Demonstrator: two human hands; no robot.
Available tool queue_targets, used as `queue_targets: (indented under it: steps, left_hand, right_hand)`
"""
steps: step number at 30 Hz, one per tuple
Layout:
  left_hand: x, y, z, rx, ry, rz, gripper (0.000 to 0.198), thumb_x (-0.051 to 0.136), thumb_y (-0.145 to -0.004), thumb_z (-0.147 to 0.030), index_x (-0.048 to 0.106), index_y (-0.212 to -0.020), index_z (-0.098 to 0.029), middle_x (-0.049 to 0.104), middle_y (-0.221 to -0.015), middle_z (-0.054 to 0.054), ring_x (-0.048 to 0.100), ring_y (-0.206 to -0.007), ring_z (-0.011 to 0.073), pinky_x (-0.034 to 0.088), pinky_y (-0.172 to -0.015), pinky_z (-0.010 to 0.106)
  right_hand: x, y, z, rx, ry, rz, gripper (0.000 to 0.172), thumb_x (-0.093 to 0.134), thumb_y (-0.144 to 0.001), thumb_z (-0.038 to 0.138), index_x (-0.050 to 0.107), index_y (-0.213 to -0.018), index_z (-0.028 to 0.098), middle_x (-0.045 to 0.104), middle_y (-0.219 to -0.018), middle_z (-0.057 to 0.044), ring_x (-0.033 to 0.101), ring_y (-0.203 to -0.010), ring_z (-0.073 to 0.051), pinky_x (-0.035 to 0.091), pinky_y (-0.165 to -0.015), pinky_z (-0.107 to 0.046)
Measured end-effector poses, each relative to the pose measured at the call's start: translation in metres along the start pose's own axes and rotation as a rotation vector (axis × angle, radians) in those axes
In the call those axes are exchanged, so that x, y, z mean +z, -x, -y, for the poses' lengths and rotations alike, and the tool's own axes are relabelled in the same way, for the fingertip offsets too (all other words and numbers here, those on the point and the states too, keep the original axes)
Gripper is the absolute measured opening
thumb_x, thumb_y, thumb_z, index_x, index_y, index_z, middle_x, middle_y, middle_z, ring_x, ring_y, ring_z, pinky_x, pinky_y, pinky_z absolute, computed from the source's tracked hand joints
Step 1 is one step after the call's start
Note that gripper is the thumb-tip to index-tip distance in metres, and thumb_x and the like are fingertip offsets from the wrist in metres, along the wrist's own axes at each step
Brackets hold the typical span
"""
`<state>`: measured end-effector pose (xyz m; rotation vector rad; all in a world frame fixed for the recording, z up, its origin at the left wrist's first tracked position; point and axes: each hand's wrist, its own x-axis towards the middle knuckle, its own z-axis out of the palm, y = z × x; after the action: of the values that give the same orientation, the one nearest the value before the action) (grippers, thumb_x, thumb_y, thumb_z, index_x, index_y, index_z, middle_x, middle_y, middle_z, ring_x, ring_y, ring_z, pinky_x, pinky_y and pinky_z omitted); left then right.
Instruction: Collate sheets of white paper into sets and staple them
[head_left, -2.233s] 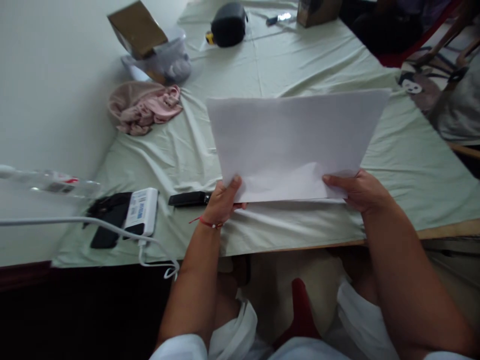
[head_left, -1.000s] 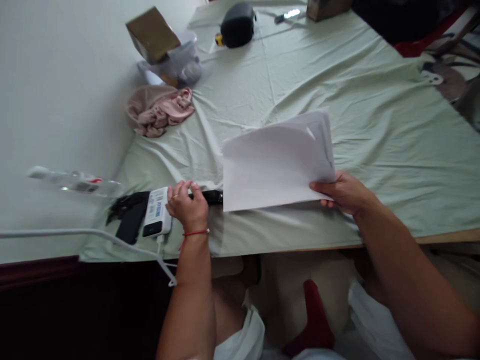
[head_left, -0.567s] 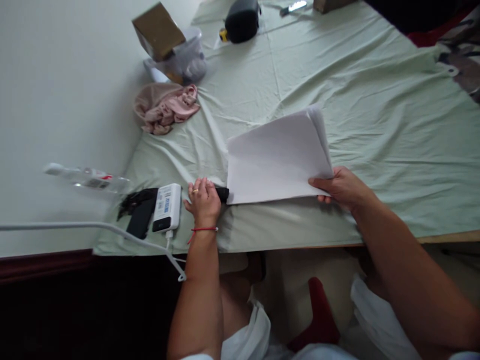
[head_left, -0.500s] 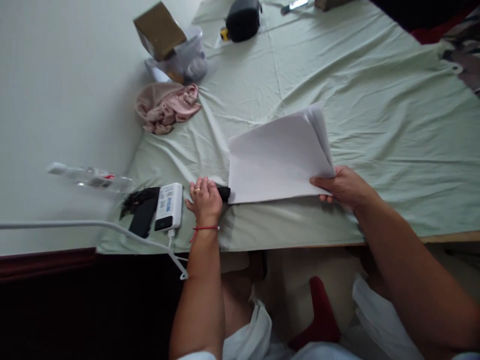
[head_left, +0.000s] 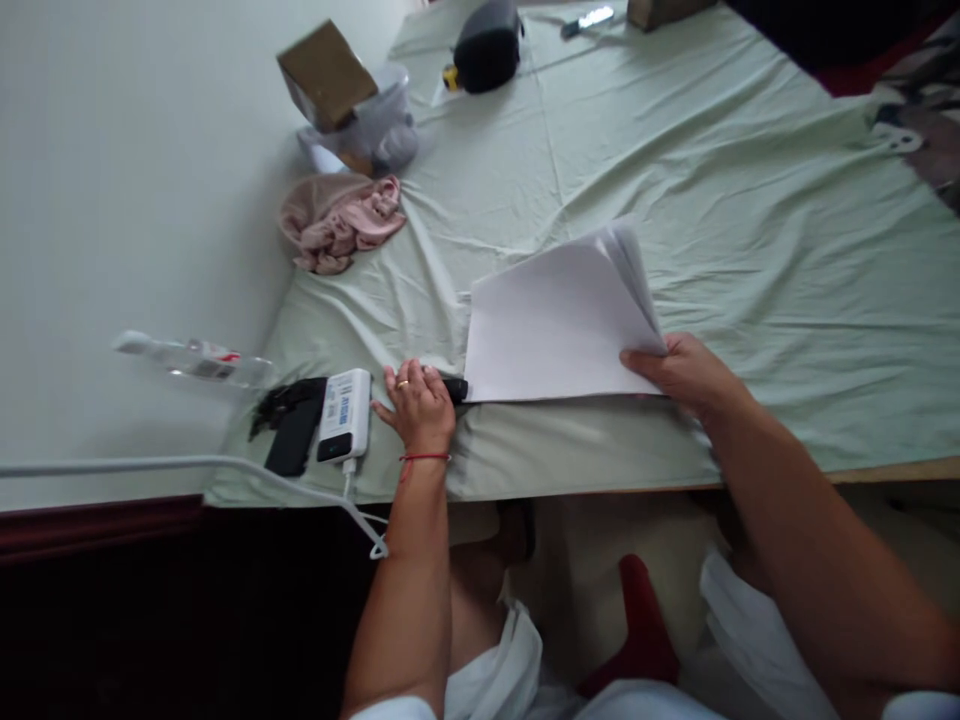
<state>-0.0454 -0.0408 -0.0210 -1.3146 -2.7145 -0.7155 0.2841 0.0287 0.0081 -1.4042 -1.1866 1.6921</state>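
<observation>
My left hand lies palm down over a black stapler, fingers stretched forward on top of it. Only the stapler's front end shows, against the lower left corner of a stack of white paper. With its thumb on top, my right hand grips the stack's lower right corner; its other fingers are hidden beneath. The sheets bend upward and fan apart along the right edge. Just left of my left hand lies a white power bank with a cable plugged into its near end.
A black phone and a clear plastic bottle are at the left. Farther back are a pink cloth, a cardboard box on a plastic tub, and a black case. A white cable crosses the lower left.
The view has shifted slightly. My right hand has moved a little left with the stack's corner, and its fingers beneath have gone out of sight. My left hand stays on the stapler.
</observation>
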Motion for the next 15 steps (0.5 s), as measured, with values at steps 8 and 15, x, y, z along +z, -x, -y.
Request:
queue_targets:
  steps: [8, 15]
  left_hand:
    - [-0.003, -0.007, -0.004, -0.055, 0.034, -0.003, 0.042, 0.044, -0.108, -0.027, 0.073, -0.139, -0.018, 0.061, -0.162, 0.020, 0.040, -0.163, 0.0380, 0.017, -0.132, 0.075]
    - [-0.010, -0.019, -0.006, -0.090, 0.073, -0.158, 0.037, 0.051, -0.104, -0.027, 0.072, -0.131, -0.016, 0.057, -0.163, 0.024, 0.036, -0.164, 0.0408, 0.020, -0.133, 0.070]
  right_hand:
    - [-0.003, 0.003, -0.002, -0.169, 0.018, -0.079, 0.023, 0.088, -0.078, 0.043, 0.076, -0.073, 0.024, 0.073, -0.074, -0.001, 0.061, -0.062, -0.017, 0.048, -0.058, -0.028]
    - [-0.030, 0.010, -0.002, -0.172, -0.043, -0.174, 0.021, 0.092, -0.072, 0.042, 0.080, -0.074, 0.026, 0.076, -0.077, -0.002, 0.065, -0.065, -0.018, 0.053, -0.060, -0.031]
